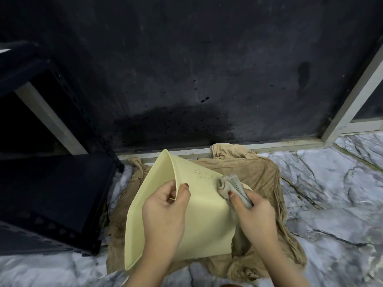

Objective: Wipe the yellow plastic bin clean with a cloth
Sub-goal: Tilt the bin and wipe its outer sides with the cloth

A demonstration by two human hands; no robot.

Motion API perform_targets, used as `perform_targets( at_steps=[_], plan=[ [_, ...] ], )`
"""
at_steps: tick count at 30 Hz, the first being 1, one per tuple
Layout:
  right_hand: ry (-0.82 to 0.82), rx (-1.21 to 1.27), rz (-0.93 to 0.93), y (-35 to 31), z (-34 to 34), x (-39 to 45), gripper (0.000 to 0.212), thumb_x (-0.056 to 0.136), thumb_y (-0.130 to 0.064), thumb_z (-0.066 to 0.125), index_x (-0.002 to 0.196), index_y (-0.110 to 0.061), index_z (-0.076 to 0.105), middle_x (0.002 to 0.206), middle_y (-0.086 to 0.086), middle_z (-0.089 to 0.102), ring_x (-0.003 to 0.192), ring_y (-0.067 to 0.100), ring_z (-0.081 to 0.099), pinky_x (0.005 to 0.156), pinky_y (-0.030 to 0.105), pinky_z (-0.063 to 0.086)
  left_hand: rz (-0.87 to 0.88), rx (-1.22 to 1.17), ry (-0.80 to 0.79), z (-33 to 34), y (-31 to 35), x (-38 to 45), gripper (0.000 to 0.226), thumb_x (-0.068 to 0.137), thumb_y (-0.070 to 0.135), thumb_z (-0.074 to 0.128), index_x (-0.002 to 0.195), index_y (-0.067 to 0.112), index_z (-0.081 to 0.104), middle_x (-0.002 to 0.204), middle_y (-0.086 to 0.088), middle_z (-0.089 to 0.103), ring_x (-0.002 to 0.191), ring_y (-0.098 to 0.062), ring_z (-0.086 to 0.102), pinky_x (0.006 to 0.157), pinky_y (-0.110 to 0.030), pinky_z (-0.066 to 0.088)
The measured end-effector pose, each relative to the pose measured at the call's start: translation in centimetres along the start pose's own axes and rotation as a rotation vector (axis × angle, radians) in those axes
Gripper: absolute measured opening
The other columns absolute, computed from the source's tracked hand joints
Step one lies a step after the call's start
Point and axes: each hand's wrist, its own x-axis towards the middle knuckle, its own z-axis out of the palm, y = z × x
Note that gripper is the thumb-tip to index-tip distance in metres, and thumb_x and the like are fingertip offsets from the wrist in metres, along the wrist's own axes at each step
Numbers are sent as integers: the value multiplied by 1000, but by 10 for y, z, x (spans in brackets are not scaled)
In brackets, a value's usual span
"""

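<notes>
Bin: pale yellow plastic bin (203, 212) lies tipped on its side on a crumpled tan cloth sheet (261, 172), open mouth facing left.
Dirt: a patch of small dark specks shows on the upper wall, just left of the rag; the rest of that wall looks clean.
Rag: small grey-brown bunched rag (230, 186) pressed to the upper wall beside the specks.
Right hand (255, 216): grip closed around the rag.
Left hand (163, 210): grip pinching the bin's rim, steadying it.
Progress: judged mid-wipe; specks remain, inside and underside unseen.
Floor: grey-veined marble floor (335, 199); sheet lies against the dark wall's (186, 69) foot.
</notes>
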Motion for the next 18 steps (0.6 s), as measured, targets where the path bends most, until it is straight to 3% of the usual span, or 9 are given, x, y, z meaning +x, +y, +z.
perform_targets(
  at_steps=[4, 10, 13, 18],
  plan=[
    [52, -47, 119, 31, -11, 13, 25, 84, -31, 61, 60, -27, 54, 53, -2, 55, 56, 17, 53, 49, 28, 35, -11, -15, -7, -2, -4, 2, 38, 84, 24, 61, 69, -9, 51, 57, -10, 39, 54, -18, 32, 54, -28, 25],
    [94, -82, 262, 60, -26, 23, 26, 86, -30, 60, 84, -4, 65, 58, 3, 55, 64, 27, 51, 57, 33, 36, -46, -44, -2, -2, -3, 2, 30, 85, 19, 59, 71, -8, 56, 60, -11, 41, 54, -17, 34, 49, -26, 24],
    [122, -56, 303, 62, -30, 22, 24, 85, -27, 61, 93, -5, 67, 65, 7, 56, 71, 28, 50, 65, 35, 38, -47, -32, 0, 0, -3, 1, 32, 85, 20, 59, 71, -9, 54, 60, -11, 40, 56, -19, 33, 51, -27, 23],
    [96, -74, 219, 43, -20, 9, 18, 83, -29, 62, 78, -11, 64, 62, 5, 57, 71, 33, 57, 61, 34, 40, -20, -4, 18, 2, -1, -2, 34, 85, 20, 59, 72, -12, 54, 59, -10, 38, 53, -18, 30, 50, -26, 23]
  ],
)
